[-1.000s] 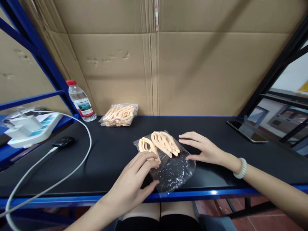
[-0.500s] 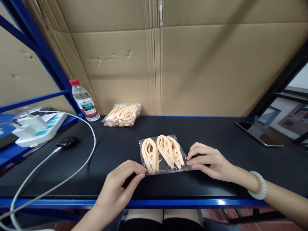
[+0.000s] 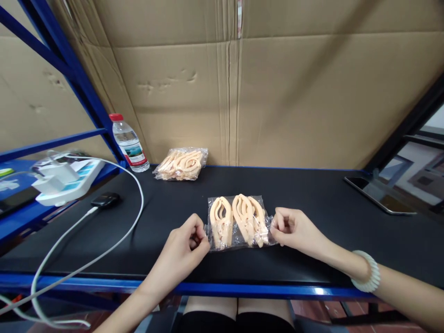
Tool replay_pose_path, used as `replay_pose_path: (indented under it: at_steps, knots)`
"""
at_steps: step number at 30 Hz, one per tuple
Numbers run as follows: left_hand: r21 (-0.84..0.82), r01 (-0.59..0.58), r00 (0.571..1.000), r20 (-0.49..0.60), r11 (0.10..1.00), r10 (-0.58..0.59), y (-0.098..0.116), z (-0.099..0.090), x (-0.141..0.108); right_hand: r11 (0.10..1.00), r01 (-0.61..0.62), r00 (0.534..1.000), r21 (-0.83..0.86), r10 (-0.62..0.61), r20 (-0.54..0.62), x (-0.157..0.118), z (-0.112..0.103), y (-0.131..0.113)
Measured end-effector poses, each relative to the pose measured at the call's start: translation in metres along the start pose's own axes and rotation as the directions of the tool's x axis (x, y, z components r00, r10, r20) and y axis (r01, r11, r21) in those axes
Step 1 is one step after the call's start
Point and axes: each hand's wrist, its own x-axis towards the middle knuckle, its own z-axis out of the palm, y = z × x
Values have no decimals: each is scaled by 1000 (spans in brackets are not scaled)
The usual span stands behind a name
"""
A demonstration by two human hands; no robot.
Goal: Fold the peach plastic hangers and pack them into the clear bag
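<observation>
A clear plastic bag (image 3: 237,235) lies flat on the black tabletop in front of me. Inside it are several beige folding hangers (image 3: 222,222), folded up and side by side. The near edge of the bag is turned up over their lower ends. My left hand (image 3: 187,243) pinches the bag's left corner, thumb against curled fingers. At the right corner, my right hand (image 3: 294,230) grips the plastic in the same way; a pale beaded bracelet (image 3: 367,272) is on that wrist.
A second bag of beige hangers (image 3: 182,163) lies against the cardboard wall (image 3: 294,101), beside a water bottle (image 3: 130,145). At left are a white power strip (image 3: 74,182), a black plug-like device (image 3: 105,200) and a looping white cable (image 3: 138,203). A phone (image 3: 379,195) lies right.
Both hands have curled tighter at the bag's corners and moved slightly up. The near edge of the bag, flat before, is now folded over the lower ends of the hangers. The view shifted slightly.
</observation>
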Motion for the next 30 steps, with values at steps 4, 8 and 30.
replay_pose_path:
  at_steps: [4, 8, 30]
  knots:
    - [109, -133, 990, 51, 985, 128, 5, -1, -2, 996, 79, 994, -30, -77, 71, -4, -2, -4]
    - [218, -219, 975, 84, 951, 205, 5, 0, -5, 990, 87, 989, -108, -72, 130, -6, -6, -7]
    - [614, -692, 647, 296, 379, 703, 11, -15, -7, 787, 467, 883, -403, -395, 252, -12, -20, 0]
